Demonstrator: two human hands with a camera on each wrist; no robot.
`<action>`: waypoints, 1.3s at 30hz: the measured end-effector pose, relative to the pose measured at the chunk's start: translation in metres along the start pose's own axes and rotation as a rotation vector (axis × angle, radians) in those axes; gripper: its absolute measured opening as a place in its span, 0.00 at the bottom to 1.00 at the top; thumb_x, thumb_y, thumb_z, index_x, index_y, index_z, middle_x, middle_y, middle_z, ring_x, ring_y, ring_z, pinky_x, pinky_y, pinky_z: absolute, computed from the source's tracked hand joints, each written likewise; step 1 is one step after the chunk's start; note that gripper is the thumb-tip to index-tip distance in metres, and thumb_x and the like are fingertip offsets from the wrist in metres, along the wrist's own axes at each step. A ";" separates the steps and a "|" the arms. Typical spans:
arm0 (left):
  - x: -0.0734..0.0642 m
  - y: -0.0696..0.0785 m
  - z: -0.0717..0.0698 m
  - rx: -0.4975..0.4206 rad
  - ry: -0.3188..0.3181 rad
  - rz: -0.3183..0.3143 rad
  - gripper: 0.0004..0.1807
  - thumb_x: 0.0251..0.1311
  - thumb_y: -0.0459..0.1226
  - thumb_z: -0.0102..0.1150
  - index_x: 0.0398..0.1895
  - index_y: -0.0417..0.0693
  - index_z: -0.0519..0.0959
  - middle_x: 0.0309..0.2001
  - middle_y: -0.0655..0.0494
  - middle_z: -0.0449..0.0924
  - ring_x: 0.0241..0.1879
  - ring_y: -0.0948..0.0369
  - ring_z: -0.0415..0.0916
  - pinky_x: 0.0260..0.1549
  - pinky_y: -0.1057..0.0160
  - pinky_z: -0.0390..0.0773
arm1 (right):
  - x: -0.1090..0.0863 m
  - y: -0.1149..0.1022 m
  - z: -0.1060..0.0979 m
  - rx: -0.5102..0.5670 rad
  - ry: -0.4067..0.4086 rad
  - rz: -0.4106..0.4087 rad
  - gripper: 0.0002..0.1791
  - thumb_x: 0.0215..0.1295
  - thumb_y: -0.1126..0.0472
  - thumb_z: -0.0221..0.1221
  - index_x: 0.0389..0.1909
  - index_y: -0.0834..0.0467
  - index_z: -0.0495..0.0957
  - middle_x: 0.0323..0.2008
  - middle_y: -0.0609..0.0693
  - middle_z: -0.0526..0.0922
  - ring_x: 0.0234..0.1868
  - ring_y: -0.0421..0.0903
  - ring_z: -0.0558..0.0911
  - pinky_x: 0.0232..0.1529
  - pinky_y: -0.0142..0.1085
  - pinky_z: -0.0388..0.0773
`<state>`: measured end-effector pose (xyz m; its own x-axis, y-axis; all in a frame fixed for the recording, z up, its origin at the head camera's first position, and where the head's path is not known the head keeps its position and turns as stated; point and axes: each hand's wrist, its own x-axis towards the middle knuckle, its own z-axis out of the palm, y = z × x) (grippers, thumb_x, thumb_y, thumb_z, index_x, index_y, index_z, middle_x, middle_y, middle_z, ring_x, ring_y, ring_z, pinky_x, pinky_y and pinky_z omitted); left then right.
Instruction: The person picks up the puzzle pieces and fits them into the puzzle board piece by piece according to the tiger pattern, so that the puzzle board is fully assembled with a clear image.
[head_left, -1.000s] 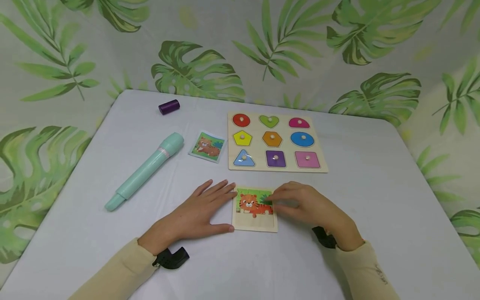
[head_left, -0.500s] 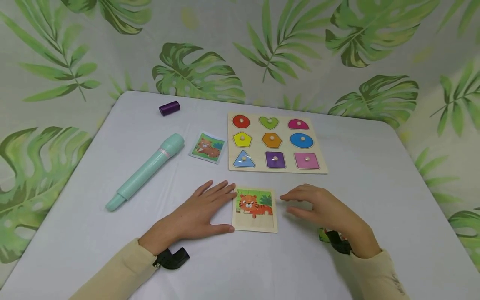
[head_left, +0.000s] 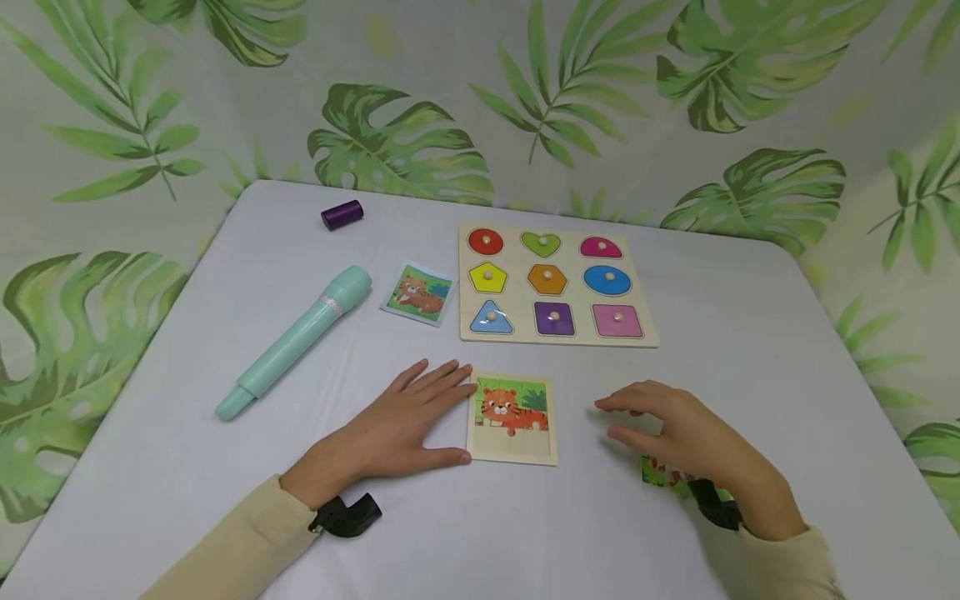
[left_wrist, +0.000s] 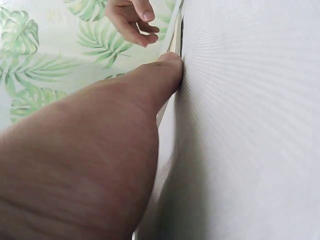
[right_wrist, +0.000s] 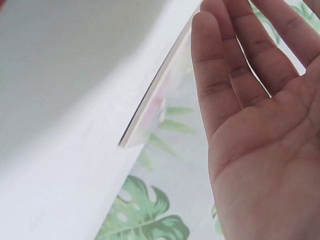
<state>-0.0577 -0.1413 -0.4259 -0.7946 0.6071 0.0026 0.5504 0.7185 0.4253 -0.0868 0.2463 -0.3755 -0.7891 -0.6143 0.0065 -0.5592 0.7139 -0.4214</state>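
Observation:
A small square jigsaw puzzle (head_left: 513,417) of an orange tiger lies in a pale wooden frame in the head view; its upper part holds pieces, its lower strip shows bare wood. My left hand (head_left: 397,425) lies flat with spread fingers, thumb and fingertips touching the frame's left edge. To the right of the frame, my right hand (head_left: 682,429) hovers above the table, fingers loosely bent, holding nothing; its bare palm (right_wrist: 265,145) shows in the right wrist view. Under that wrist lie colourful puzzle pieces (head_left: 660,472), partly hidden by the hand and the black wrist camera.
A wooden shape board (head_left: 517,339) with knobbed pieces lies behind the puzzle. Left of it is a tiger picture card (head_left: 417,295). A mint-green tube-like object (head_left: 296,342) lies at the left, and a purple cylinder (head_left: 342,215) is at the back.
My right hand has drawn away from the puzzle frame to the right, uncovering some colourful pieces near its wrist. My left hand has stayed in place at the frame.

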 end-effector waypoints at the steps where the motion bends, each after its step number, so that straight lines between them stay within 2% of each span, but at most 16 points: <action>1: 0.000 0.000 0.000 0.000 -0.003 -0.002 0.50 0.63 0.66 0.60 0.81 0.52 0.60 0.83 0.55 0.51 0.83 0.56 0.44 0.82 0.47 0.40 | -0.002 0.001 0.000 -0.003 0.001 0.004 0.19 0.60 0.58 0.75 0.53 0.47 0.87 0.49 0.37 0.87 0.51 0.39 0.84 0.51 0.41 0.87; 9: 0.000 0.000 -0.001 0.001 0.004 0.008 0.49 0.62 0.66 0.61 0.81 0.52 0.61 0.83 0.54 0.53 0.83 0.55 0.46 0.81 0.46 0.41 | -0.018 0.004 -0.001 -0.004 -0.026 0.085 0.21 0.59 0.56 0.75 0.55 0.46 0.86 0.50 0.38 0.86 0.49 0.42 0.84 0.49 0.41 0.88; 16: 0.000 0.000 -0.001 0.000 -0.007 0.002 0.50 0.63 0.66 0.60 0.81 0.52 0.60 0.83 0.55 0.51 0.83 0.56 0.44 0.82 0.47 0.40 | -0.032 0.009 -0.001 -0.018 -0.026 0.096 0.23 0.59 0.52 0.75 0.56 0.45 0.85 0.52 0.36 0.85 0.51 0.41 0.84 0.51 0.40 0.86; 25: 0.000 0.000 -0.001 0.001 -0.007 0.002 0.50 0.63 0.67 0.59 0.81 0.53 0.59 0.83 0.55 0.51 0.83 0.56 0.44 0.82 0.48 0.39 | -0.048 0.018 0.001 -0.038 0.010 0.075 0.27 0.56 0.44 0.75 0.58 0.42 0.83 0.53 0.34 0.83 0.54 0.35 0.80 0.54 0.23 0.78; 28: 0.000 0.000 -0.002 -0.002 -0.004 0.002 0.50 0.63 0.66 0.60 0.81 0.52 0.59 0.83 0.55 0.51 0.83 0.56 0.44 0.82 0.48 0.39 | -0.052 0.020 0.002 -0.043 0.010 0.063 0.29 0.54 0.43 0.76 0.58 0.42 0.83 0.53 0.35 0.83 0.54 0.35 0.80 0.54 0.20 0.76; 31: 0.000 0.000 -0.002 -0.007 -0.005 0.000 0.50 0.63 0.66 0.60 0.81 0.52 0.59 0.83 0.55 0.51 0.83 0.56 0.44 0.82 0.48 0.39 | -0.055 0.022 0.002 -0.047 -0.003 0.061 0.31 0.52 0.41 0.76 0.59 0.41 0.83 0.54 0.36 0.82 0.55 0.35 0.79 0.54 0.20 0.76; 35: 0.000 0.000 -0.002 -0.008 -0.007 -0.002 0.50 0.63 0.66 0.60 0.81 0.52 0.59 0.83 0.55 0.51 0.83 0.56 0.44 0.82 0.48 0.39 | -0.058 0.023 0.002 -0.053 -0.023 0.083 0.32 0.51 0.39 0.76 0.59 0.40 0.83 0.56 0.37 0.81 0.55 0.37 0.77 0.54 0.26 0.81; 39: 0.000 0.000 -0.002 -0.003 -0.006 0.000 0.50 0.63 0.66 0.60 0.81 0.52 0.59 0.83 0.55 0.51 0.83 0.56 0.44 0.82 0.48 0.39 | -0.058 0.024 0.003 -0.051 -0.016 0.074 0.28 0.52 0.45 0.77 0.56 0.40 0.84 0.54 0.37 0.81 0.54 0.36 0.78 0.52 0.26 0.81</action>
<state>-0.0582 -0.1422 -0.4241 -0.7929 0.6094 -0.0022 0.5501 0.7174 0.4275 -0.0535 0.2979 -0.3881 -0.8246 -0.5644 -0.0374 -0.5125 0.7734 -0.3731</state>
